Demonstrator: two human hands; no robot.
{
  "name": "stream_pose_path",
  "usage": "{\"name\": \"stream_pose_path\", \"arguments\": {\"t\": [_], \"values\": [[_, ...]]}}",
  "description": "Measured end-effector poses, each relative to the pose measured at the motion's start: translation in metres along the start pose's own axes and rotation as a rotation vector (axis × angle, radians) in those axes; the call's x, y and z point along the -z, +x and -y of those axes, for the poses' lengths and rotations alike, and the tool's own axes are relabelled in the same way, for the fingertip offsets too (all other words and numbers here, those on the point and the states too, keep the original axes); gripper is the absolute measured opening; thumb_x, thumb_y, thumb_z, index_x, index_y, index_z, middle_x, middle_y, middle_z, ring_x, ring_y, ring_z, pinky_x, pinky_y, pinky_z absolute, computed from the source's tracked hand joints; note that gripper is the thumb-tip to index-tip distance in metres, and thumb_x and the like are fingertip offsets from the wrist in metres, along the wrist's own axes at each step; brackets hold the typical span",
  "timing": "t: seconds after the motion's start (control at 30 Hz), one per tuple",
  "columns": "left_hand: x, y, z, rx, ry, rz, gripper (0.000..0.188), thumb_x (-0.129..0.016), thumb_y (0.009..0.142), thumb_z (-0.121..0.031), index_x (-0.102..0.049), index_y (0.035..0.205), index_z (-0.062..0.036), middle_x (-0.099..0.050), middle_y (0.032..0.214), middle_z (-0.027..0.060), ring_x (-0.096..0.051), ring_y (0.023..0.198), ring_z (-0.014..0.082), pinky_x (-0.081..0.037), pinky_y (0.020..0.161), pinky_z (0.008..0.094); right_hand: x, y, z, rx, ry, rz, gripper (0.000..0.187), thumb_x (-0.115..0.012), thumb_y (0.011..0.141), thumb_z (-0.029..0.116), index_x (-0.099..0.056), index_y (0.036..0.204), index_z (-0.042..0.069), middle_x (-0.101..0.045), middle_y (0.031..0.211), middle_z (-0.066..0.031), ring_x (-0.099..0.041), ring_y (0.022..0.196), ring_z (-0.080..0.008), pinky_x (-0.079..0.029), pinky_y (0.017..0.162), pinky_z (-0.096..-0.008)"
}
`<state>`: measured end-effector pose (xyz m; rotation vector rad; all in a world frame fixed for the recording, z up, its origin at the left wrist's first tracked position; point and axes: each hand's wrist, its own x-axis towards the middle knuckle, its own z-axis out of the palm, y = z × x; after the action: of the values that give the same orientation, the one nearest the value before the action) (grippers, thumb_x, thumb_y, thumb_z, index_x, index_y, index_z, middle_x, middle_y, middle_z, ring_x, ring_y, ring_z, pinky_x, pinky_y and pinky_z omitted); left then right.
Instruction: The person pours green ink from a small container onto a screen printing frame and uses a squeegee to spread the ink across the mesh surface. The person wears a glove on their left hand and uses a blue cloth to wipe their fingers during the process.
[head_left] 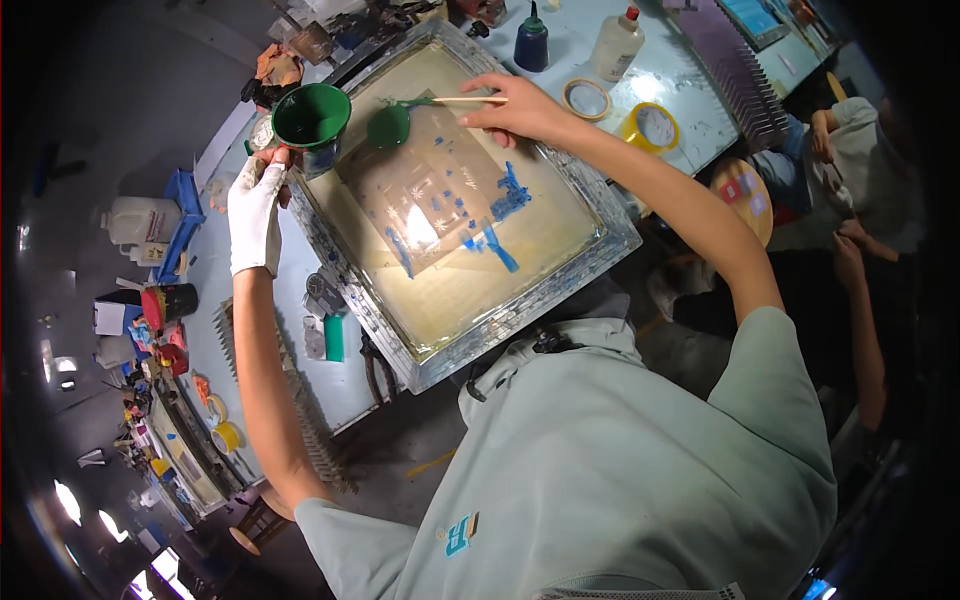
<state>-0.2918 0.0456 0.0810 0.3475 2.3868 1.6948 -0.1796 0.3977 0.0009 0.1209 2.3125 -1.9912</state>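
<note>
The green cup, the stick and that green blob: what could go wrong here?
The green cup is held up by the left hand, so a tilt might spill green stuff onto the frame. The green-ended stick might drip. The right hand has no glove, so touching the green blob could smear its fingers.

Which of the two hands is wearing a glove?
The left hand, in a white glove and holding the green cup; the right hand is bare and holds the stick.
</note>
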Motion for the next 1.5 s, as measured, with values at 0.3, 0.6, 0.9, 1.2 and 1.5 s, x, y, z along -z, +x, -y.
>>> {"name": "stream_pose_path", "arguments": {"t": [0.3, 0.6, 0.9, 1.2, 1.5], "values": [[0.000, -0.007, -0.001, -0.004, -0.021, -0.010, 0.023, -0.068, 0.098, -0.026, -0.067, 0.101, -0.0028, -0.059, 0.081, -0.0028, -0.046, 0.062, 0.0050, -0.035, 0.056, 0.0220, 0.004, -0.004, 0.017, -0.183, -0.290, 0.017, 0.050, -0.066, 0.095, 0.049, -0.065, 0.086, 0.000, -0.053, 0.059, 0.0002, -0.051, 0.039, -0.0089, -0.041, 0.035, -0.0253], [0.002, -0.009, 0.000, -0.025, -0.020, 0.004, 0.024, -0.068, 0.098, -0.025, -0.069, 0.106, -0.0023, -0.060, 0.081, -0.0018, -0.045, 0.063, 0.0054, -0.034, 0.057, 0.0218, -0.001, -0.003, 0.006, -0.208, 0.160, 0.104, 0.030, -0.079, 0.090, 0.031, -0.065, 0.092, 0.004, -0.059, 0.064, 0.0006, -0.053, 0.047, -0.0049, -0.040, 0.041, -0.0194], [-0.001, -0.010, -0.004, -0.032, 0.011, -0.005, 0.023, -0.069, 0.098, -0.025, -0.067, 0.102, -0.0027, -0.057, 0.079, -0.0044, -0.043, 0.061, 0.0039, -0.034, 0.056, 0.0217, 0.004, 0.008, 0.009, -0.440, 0.156, 0.199, 0.035, -0.047, 0.105, 0.024, -0.065, 0.106, -0.006, -0.064, 0.064, -0.0083, -0.061, 0.045, -0.0137, -0.047, 0.038, -0.0270], [0.002, -0.015, -0.004, -0.003, -0.032, 0.004, 0.023, -0.069, 0.098, -0.027, -0.066, 0.104, -0.0040, -0.058, 0.082, -0.0048, -0.044, 0.064, 0.0041, -0.034, 0.058, 0.0215, -0.007, 0.036, 0.015, -0.407, -0.661, 0.367, 0.033, -0.044, 0.099, 0.016, -0.063, 0.084, -0.006, -0.067, 0.065, -0.0118, -0.064, 0.045, -0.0193, -0.055, 0.041, -0.0341], [0.004, -0.012, -0.003, -0.041, -0.009, 0.002, 0.024, -0.068, 0.098, -0.025, -0.068, 0.106, -0.0019, -0.059, 0.081, -0.0031, -0.045, 0.062, 0.0048, -0.034, 0.057, 0.0223, 0.009, 0.042, 0.020, -0.566, -0.325, 0.449, 0.046, -0.042, 0.106, 0.033, -0.062, 0.096, -0.007, -0.067, 0.078, -0.0162, -0.066, 0.060, -0.0236, -0.056, 0.052, -0.0345]]}}
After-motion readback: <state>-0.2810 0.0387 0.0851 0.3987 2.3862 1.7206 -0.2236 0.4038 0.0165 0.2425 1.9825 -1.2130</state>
